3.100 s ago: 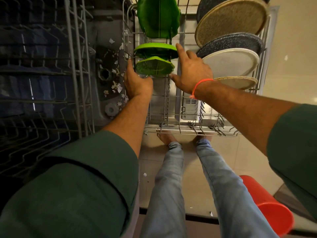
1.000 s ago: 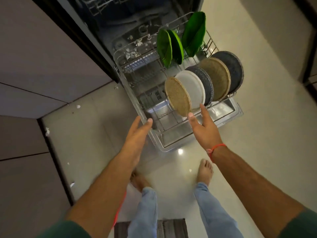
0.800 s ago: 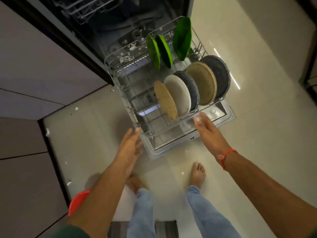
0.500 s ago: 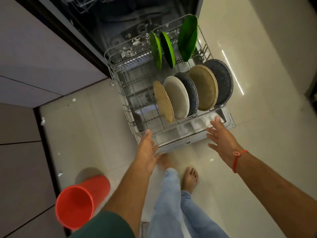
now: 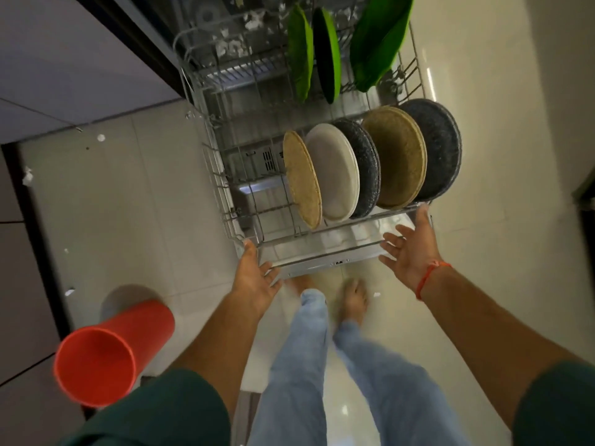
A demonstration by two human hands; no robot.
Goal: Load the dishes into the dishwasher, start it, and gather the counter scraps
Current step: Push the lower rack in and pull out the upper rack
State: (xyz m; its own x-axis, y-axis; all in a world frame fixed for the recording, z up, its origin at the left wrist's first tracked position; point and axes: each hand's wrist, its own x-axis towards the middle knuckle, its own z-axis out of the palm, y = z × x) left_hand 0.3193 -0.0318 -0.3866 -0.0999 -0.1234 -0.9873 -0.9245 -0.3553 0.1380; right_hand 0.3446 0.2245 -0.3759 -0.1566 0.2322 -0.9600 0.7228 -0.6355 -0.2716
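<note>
Both hands, left hand (image 5: 254,278) and right hand (image 5: 410,249), grip wide and holding nothing, press the lower rack's (image 5: 225,201) front edge at 12 o'clock, apparently to slide its upright plates (image 5: 338,172) into the dishwasher.

Both hands reach for the near edge of the open door (image 5: 325,263): the left hand (image 5: 252,278) touches its corner, the right hand (image 5: 410,252) is spread by the rack (image 5: 222,175), perhaps touching. Plates (image 5: 338,172) stand upright in the rack. A red bin (image 5: 109,355) stands left.
</note>
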